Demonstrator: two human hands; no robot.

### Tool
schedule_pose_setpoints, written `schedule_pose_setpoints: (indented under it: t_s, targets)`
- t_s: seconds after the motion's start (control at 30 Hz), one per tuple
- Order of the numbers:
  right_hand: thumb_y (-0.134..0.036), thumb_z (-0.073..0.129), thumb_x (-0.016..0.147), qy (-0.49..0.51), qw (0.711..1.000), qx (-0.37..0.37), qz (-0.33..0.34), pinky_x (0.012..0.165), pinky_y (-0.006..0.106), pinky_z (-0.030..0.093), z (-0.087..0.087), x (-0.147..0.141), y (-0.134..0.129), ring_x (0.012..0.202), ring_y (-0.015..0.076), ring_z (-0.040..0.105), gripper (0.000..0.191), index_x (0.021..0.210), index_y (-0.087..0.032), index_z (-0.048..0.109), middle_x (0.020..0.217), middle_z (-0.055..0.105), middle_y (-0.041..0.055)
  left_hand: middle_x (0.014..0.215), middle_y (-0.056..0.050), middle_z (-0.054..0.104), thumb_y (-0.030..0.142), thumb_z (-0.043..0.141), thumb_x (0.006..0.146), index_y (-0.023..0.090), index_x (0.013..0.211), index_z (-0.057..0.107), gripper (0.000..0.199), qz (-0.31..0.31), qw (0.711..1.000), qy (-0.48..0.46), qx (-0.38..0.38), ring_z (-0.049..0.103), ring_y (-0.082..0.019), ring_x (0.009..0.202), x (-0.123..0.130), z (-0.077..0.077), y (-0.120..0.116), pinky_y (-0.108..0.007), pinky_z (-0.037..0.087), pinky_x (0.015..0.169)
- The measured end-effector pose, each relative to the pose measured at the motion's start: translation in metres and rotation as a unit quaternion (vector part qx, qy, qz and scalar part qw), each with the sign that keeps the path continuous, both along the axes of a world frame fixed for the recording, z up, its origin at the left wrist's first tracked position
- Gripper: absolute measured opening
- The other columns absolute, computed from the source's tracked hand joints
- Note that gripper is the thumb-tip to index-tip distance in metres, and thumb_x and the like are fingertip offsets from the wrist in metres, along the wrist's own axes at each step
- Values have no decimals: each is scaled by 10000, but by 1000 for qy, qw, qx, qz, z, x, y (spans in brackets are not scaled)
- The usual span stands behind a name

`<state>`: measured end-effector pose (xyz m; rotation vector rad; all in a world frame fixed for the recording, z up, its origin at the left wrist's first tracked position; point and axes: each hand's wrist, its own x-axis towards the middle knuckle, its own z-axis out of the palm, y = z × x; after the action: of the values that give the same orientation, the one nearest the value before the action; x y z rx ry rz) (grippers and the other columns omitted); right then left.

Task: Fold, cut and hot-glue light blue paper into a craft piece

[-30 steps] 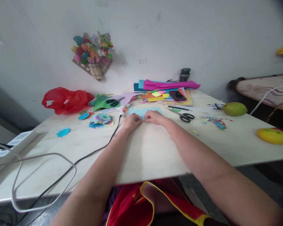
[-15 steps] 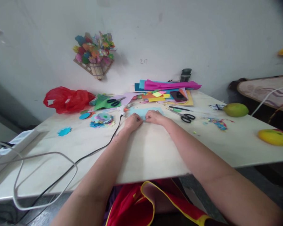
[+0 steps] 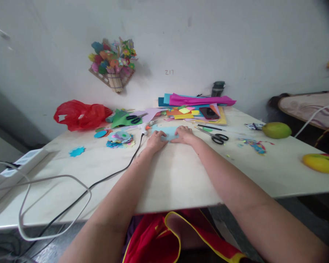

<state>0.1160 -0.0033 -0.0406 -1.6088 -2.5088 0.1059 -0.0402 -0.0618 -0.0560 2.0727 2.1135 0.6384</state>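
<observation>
A sheet of light blue paper (image 3: pixel 169 132) lies on the table in front of me, partly covered by my hands. My left hand (image 3: pixel 156 141) is closed at its near left edge, fingers and thumb pinching the paper. On the right side of the sheet rests my right hand (image 3: pixel 185 136), its fingers spread and lying on the paper. Just beyond my left hand is a small hot glue gun (image 3: pixel 144 130) with an orange tip and a black cord. Black-handled scissors (image 3: pixel 218 138) lie to the right of my right hand.
Stacked paper flower shapes (image 3: pixel 120 138) and a red plastic bag (image 3: pixel 80 115) are at left. Coloured sheets (image 3: pixel 186 113) with a phone (image 3: pixel 209 113) lie behind. Mangoes (image 3: pixel 276 130) sit right. A power strip (image 3: pixel 22 166) and looping white cable (image 3: pixel 89 197) occupy the near left.
My right hand has moved right, away from my left, and its fingers have opened from a pinch to lie spread on the paper. My left hand stays at the paper's edge.
</observation>
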Motion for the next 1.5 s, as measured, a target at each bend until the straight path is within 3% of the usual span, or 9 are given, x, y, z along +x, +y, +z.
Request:
schedule_pose_setpoints:
  t_s: [0.3, 0.5, 0.73, 0.9, 1.0, 1.13, 1.23, 1.33, 1.5]
  targets:
    - [-551, 614, 637, 0, 1000, -24, -7, 903, 370, 306, -4, 2, 5, 1113, 275, 408, 515, 1016, -204, 575, 1195, 486, 92, 1127, -72, 496, 465, 555, 707, 233, 1097, 517, 456, -12, 998, 10, -57, 540, -198, 967, 0, 9, 6, -282, 411, 829]
    - [-554, 605, 645, 14, 999, -28, 5, 904, 370, 302, -7, 3, 6, 1124, 268, 408, 503, 1007, -207, 567, 1193, 487, 91, 1100, -55, 523, 449, 548, 720, 245, 1042, 538, 382, 7, 999, 30, -10, 547, -196, 943, 2, 2, 6, -281, 422, 771]
    - [-558, 603, 638, 27, 999, -41, 11, 920, 398, 306, -8, 7, 8, 1136, 272, 402, 508, 1014, -220, 562, 1208, 482, 82, 1079, -52, 531, 431, 564, 720, 253, 1019, 554, 348, 29, 999, 21, -10, 542, -195, 931, 6, 1, 3, -293, 428, 759]
    - [-546, 615, 630, 28, 998, -47, 4, 930, 395, 309, -6, 7, 7, 1147, 278, 399, 515, 1024, -219, 567, 1224, 477, 84, 978, -53, 566, 229, 518, 768, 239, 925, 581, 170, -8, 992, 63, 107, 483, -205, 1018, 25, 3, -5, -300, 405, 801]
    - [-466, 631, 648, 30, 999, -45, 1, 932, 380, 311, -5, 6, 4, 1152, 273, 400, 456, 1031, -226, 574, 1242, 469, 80, 946, -46, 583, 211, 462, 803, 215, 917, 571, 158, -29, 989, -3, 144, 526, -163, 907, 39, 1, -3, -270, 418, 765]
    - [-432, 628, 661, 41, 998, -52, 13, 904, 369, 338, -1, 10, 5, 1127, 277, 426, 416, 1017, -218, 596, 1233, 490, 87, 907, -42, 613, 162, 468, 783, 181, 892, 572, 152, -27, 993, -97, 68, 555, -130, 784, 43, -4, 5, -246, 433, 742]
    - [-391, 595, 705, 91, 992, -75, 50, 821, 290, 391, 5, 21, 9, 1017, 226, 510, 308, 942, -199, 636, 1112, 583, 70, 888, -37, 633, 146, 468, 775, 174, 893, 579, 164, -18, 990, -134, 44, 562, -124, 769, 38, -5, 10, -241, 436, 743]
    - [-315, 552, 737, 160, 975, -119, 97, 675, 217, 415, 10, 34, 15, 805, 154, 572, 225, 862, -158, 655, 857, 658, 39, 852, -30, 646, 143, 483, 759, 169, 872, 595, 162, -32, 989, -145, 24, 564, -124, 752, 34, -3, 11, -238, 437, 731]
    - [-247, 617, 644, 144, 964, -162, 155, 587, 198, 391, 15, 40, 16, 655, 119, 543, 170, 773, -149, 670, 691, 641, -1, 807, -15, 648, 178, 518, 739, 161, 843, 615, 143, -55, 985, -164, 3, 561, -116, 727, 31, 2, 8, -216, 441, 688]
